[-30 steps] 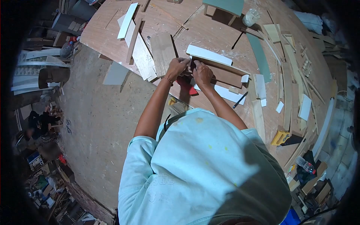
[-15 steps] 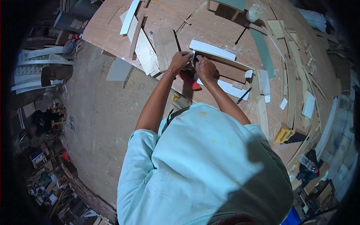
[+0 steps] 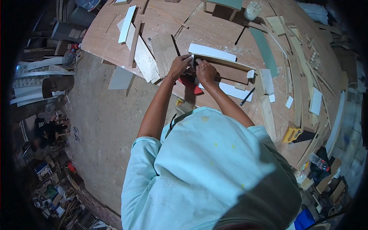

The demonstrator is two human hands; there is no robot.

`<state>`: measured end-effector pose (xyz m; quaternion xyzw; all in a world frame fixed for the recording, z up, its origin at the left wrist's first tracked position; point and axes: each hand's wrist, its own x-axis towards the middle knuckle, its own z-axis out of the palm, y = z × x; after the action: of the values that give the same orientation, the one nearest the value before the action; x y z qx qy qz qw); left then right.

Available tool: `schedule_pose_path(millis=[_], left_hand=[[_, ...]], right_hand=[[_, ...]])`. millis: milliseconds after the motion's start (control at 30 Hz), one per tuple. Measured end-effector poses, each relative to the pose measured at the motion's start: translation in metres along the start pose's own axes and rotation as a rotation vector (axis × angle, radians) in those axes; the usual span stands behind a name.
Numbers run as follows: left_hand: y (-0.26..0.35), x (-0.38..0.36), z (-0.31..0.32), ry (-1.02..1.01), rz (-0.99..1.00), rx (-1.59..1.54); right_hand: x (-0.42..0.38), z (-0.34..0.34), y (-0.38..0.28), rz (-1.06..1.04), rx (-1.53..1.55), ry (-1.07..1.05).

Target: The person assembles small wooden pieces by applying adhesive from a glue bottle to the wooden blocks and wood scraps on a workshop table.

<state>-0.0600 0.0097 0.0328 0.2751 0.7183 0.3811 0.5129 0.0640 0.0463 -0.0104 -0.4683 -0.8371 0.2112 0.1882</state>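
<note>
A long, narrow wooden box (image 3: 234, 73) lies on the workbench in front of me. At its left end stands a small white end piece (image 3: 193, 60). My left hand (image 3: 179, 68) pinches this piece from the outer side, fingers closed. My right hand (image 3: 206, 71) has its fingers bent and closed against the inner side of the same piece; the fingertips are partly hidden. A white strip (image 3: 212, 52) lies behind the box and another white strip (image 3: 234, 91) in front of it. Below my hands is a red object (image 3: 191, 85), partly covered. A small white block (image 3: 250, 74) sits at the box's right end.
A black pen or marker (image 3: 247, 96) lies right of my right forearm. Farther right are a yellow-handled saw (image 3: 292, 135), wood strips (image 3: 297, 88) and white offcuts (image 3: 315, 101). Boards (image 3: 164, 53) lie left of the box. A jar (image 3: 253, 10) stands at the back.
The whole view has shifted slightly, so the bench things appear a little farther left. Both hands stay at the box's left end, with the right fingers slightly moved against the white end piece.
</note>
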Motion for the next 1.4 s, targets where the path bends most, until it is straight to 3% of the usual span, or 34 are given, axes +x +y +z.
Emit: schedule_pose_path(millis=[700,833,1400], left_hand=[[0.001,0.0,0.0,-0.01,0.002,-0.05],[-0.004,0.005,0.0,-0.022,-0.005,-0.037],[-0.003,0.003,-0.001,-0.015,-0.01,-0.042]], right_hand=[[0.001,-0.004,-0.003,0.022,0.028,-0.049],[-0.001,0.001,-0.002,-0.008,0.108,0.092],[-0.001,-0.007,-0.004,0.005,0.097,-0.006]])
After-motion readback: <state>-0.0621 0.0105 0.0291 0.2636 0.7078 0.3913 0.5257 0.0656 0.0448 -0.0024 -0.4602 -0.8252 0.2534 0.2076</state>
